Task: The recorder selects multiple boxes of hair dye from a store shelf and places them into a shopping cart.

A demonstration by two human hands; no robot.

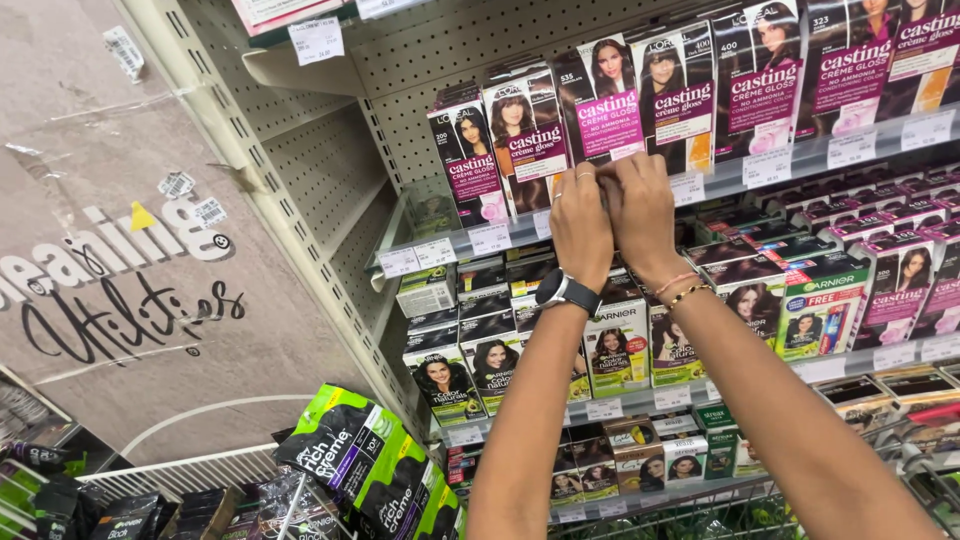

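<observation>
Left hand [580,222] and right hand [640,208], fingers pinched narrow together, touch a shelf edge [700,185] bearing hair-dye boxes [610,105].

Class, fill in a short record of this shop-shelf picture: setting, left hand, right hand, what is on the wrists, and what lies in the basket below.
Setting: pegboard-backed shelves stocked with rows of hair-colour boxes
Left hand: raised to the front edge of the upper shelf, ring on one finger, fingertips meeting the other hand
Right hand: pressed beside the left at the same shelf edge, near the price labels
Held item: hidden between the fingers, cannot tell
Wrists: dark watch on left; thin bracelets on right
Basket below: green and black pouches
</observation>
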